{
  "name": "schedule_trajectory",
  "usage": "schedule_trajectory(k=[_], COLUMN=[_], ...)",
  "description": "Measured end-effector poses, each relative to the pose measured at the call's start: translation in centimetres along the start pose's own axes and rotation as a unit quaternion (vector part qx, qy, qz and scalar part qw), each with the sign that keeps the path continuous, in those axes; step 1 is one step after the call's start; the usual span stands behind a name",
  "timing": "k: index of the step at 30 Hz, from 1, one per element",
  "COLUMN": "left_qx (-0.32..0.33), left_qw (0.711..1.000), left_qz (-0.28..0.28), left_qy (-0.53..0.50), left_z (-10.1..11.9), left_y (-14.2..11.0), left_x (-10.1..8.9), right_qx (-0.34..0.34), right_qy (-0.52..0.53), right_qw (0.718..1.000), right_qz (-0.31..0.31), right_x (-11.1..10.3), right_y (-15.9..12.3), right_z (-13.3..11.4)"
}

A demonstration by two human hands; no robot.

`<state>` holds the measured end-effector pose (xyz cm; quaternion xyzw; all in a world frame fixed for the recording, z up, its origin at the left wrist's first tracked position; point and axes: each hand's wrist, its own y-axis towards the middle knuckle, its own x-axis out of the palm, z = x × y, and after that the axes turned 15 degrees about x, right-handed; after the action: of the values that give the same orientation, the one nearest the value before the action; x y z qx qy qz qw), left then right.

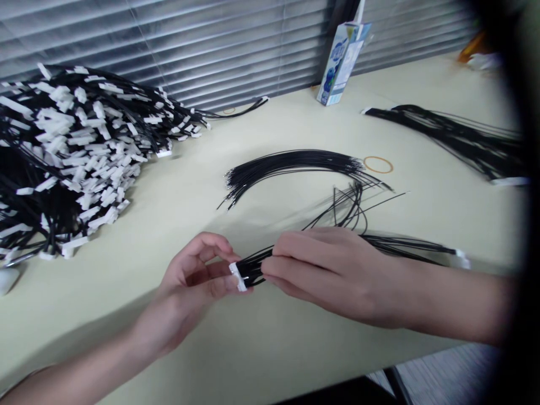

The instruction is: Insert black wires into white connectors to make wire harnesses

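My left hand [206,284] pinches a white plug connector [238,276] between thumb and fingers. Several black wires [257,261] run from the connector to the right, under my right hand [333,273]. The fingers of that hand are closed on black wire just beside the connector; how many strands they grip is hidden. Past my right wrist the wires lead to a second white connector [462,259] lying at the right. Behind my right hand some loose black wires [354,202] curl upward.
A bundle of loose black wires [295,160] lies beyond my hands, with a rubber band [378,164] at its right end. A big heap of finished wire harnesses [84,146] fills the left. More harnesses [447,135] lie at right. A drink carton [342,62] stands by the blinds [236,45].
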<state>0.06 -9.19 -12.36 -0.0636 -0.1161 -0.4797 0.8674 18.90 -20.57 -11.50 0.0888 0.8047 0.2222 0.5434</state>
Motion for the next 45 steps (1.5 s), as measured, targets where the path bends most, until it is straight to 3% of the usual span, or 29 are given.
schedule_trajectory(k=[23, 36, 40, 45], left_qx=[-0.005, -0.007, -0.010, -0.027], left_qw=[1.000, 0.999, 0.999, 0.998], left_qz=[-0.003, 0.000, -0.006, 0.000], left_qy=[0.024, 0.043, 0.042, 0.053], left_z=[0.0, -0.5, -0.2, 0.1], left_y=[-0.3, -0.2, -0.3, -0.2], left_x=[-0.1, -0.3, -0.1, 0.1], right_qx=[-0.013, -0.016, -0.034, 0.008], right_qy=[-0.016, 0.028, 0.028, 0.129], right_qw=[1.000, 0.999, 0.999, 0.991], right_qz=[-0.005, -0.027, -0.003, -0.027], right_x=[0.6, 1.4, 1.7, 1.8], right_y=[-0.4, -0.3, -0.3, 0.0], right_z=[0.3, 0.6, 0.7, 0.5])
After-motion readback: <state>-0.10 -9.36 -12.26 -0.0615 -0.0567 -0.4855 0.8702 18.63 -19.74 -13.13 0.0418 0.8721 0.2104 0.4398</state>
